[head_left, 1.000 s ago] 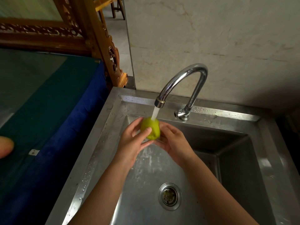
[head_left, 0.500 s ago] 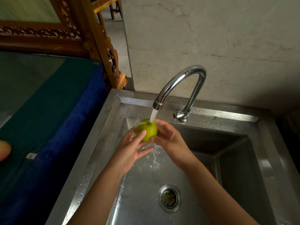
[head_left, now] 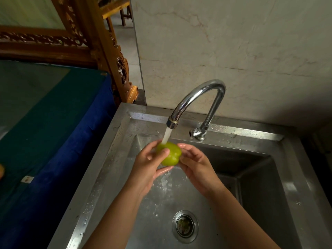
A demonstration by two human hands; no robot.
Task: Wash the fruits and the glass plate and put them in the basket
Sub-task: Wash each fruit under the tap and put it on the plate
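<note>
A green apple point(head_left: 171, 155) sits under the running stream from the chrome tap point(head_left: 197, 99), above the steel sink point(head_left: 111, 159). My left hand point(head_left: 149, 164) grips its left side, thumb across the front and fingers curled beneath. My right hand point(head_left: 195, 164) holds the right side, fingers curved round the back. Water falls on the apple's top left and splashes into the basin below. The basket and the glass plate are out of view.
The drain point(head_left: 185, 226) lies in the basin floor near my forearms. A table with a green and blue cloth point(head_left: 53, 126) stands to the left of the sink, an orange fruit point(head_left: 1, 172) at its left edge. Carved wooden furniture point(head_left: 107, 51) rises behind.
Both hands have kept turning the apple under the stream. My left thumb has slid over its front, and the apple has rotated so its lobed base now faces right.
</note>
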